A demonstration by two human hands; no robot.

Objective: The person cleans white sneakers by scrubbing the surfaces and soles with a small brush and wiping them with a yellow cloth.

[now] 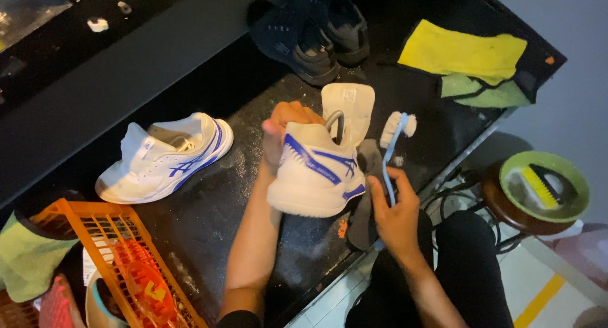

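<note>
My left hand (288,122) is clamped on the white sports shoe with blue stripes (315,173), holding it by the heel end so it stands tipped up on the dark bench (209,220), right in the middle. My right hand (396,214) is closed around the blue-handled brush with white bristles (396,135) — the bristle head points up toward one o'clock, just beside the shoe but not touching it.

I think I am at the scrubbing step, with the brush lifted off the shoe for a moment. To scrub more, I would need to bring the bristles back down onto the side of the shoe and keep my left hand tight so it does not slip.

A pale insole (349,106) lies just behind the shoe, at twelve o'clock. The other white shoe (166,157) rests at nine o'clock. A pair of dark shoes (313,33) sits far back, yellow and green cloths (468,65) at two o'clock, and an orange plastic basket (114,252) at seven o'clock. A green bowl with a yellow brush (544,185) sits off the bench at three o'clock.
</note>
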